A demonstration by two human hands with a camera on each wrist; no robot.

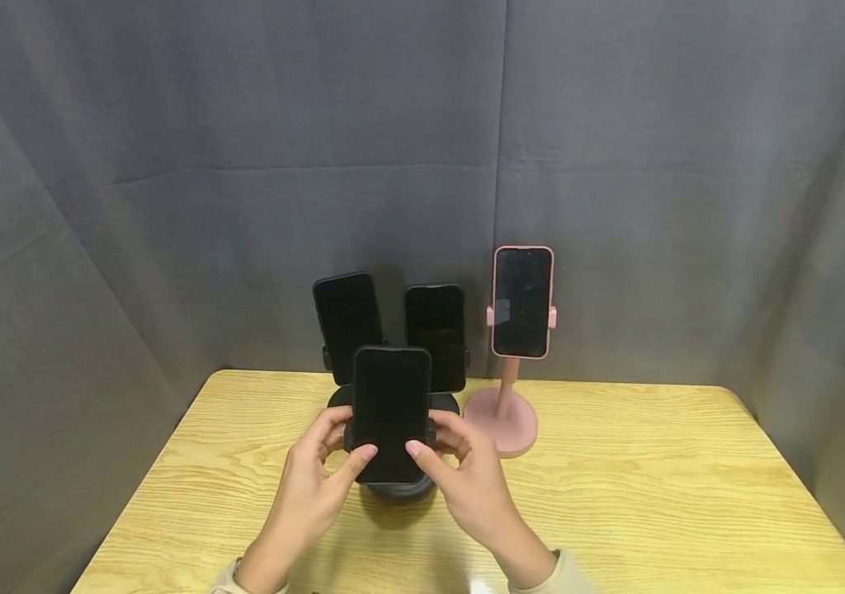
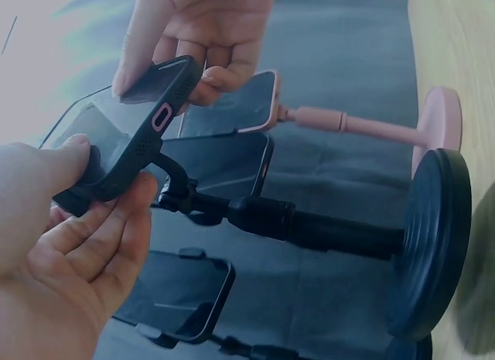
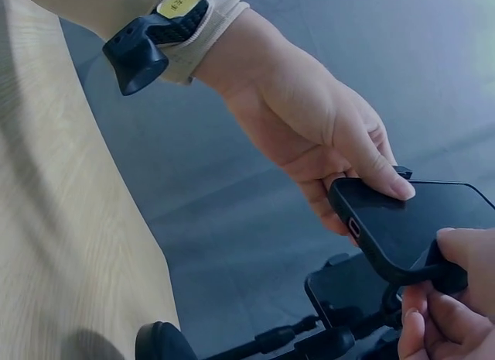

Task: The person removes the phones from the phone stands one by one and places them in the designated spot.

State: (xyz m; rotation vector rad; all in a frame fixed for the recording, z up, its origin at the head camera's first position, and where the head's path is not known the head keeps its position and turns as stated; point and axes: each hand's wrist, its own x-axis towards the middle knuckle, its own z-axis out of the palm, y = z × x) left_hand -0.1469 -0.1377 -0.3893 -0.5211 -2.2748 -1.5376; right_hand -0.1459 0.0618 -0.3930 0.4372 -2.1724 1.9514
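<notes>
A phone in a black case [image 1: 393, 404] sits upright in the clamp of a black phone stand [image 2: 259, 217], screen towards me. My left hand [image 1: 309, 488] grips its lower left side, thumb on the screen edge and fingers behind. On the lower right side my right hand [image 1: 473, 488] does the same, its thumb also on the glass. In the left wrist view the round black base [image 2: 433, 244] stands on the table, and a pink-rimmed charging port [image 2: 162, 117] shows in the case's lower edge. The hands and phone hide most of the clamp in the head view.
Close behind stand two more black phones, one tilted at the left [image 1: 346, 322] and one upright [image 1: 436, 330], on black stands. To the right, a phone in a pink case [image 1: 522, 301] sits on a pink stand [image 1: 502, 421]. Grey curtain [image 1: 653, 181] surrounds the wooden table [image 1: 653, 495].
</notes>
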